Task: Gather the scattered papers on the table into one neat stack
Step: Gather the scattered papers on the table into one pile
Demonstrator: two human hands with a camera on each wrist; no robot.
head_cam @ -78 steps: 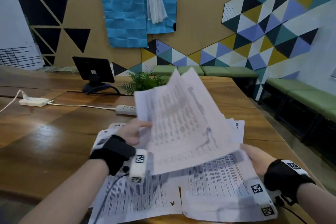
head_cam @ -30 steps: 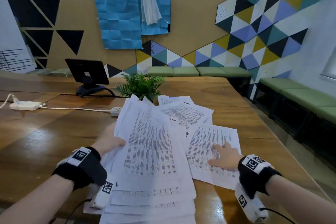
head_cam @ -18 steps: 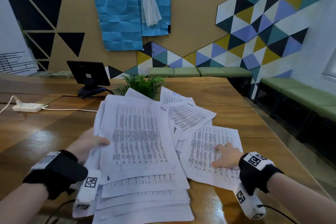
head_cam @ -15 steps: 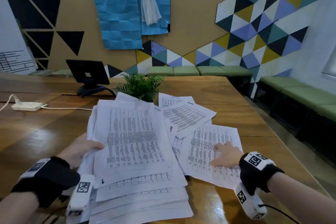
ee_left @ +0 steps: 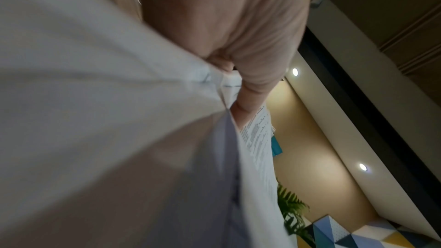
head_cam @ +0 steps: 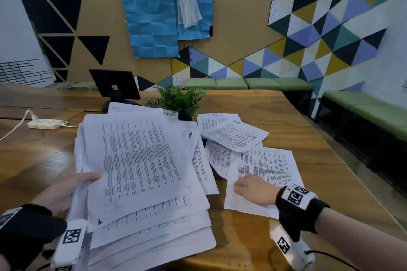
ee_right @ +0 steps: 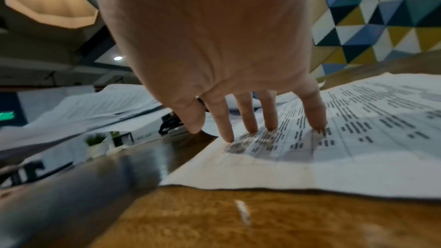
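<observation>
A thick, fanned sheaf of printed papers (head_cam: 141, 174) is lifted over the wooden table (head_cam: 253, 244) at the left. My left hand (head_cam: 72, 185) grips its left edge, thumb on top and fingers under, as the left wrist view shows around the sheaf (ee_left: 95, 101). To the right a single printed sheet (head_cam: 266, 167) lies flat on the table. My right hand (head_cam: 251, 189) rests on it with straight fingers (ee_right: 248, 118) pressing down on the sheet (ee_right: 358, 139). Three more loose sheets (head_cam: 233, 134) overlap behind it.
A small potted plant (head_cam: 179, 101) stands just behind the papers. A black screen on a stand (head_cam: 114, 83) and a white power strip (head_cam: 46, 124) with its cable sit at the back left. The table's right edge runs beside green benches (head_cam: 363, 108).
The sheaf in my left hand has come down and swung left and nearer, fanning out. My right hand let go of it, moved onto the sheet at the right and slid a little toward me.
</observation>
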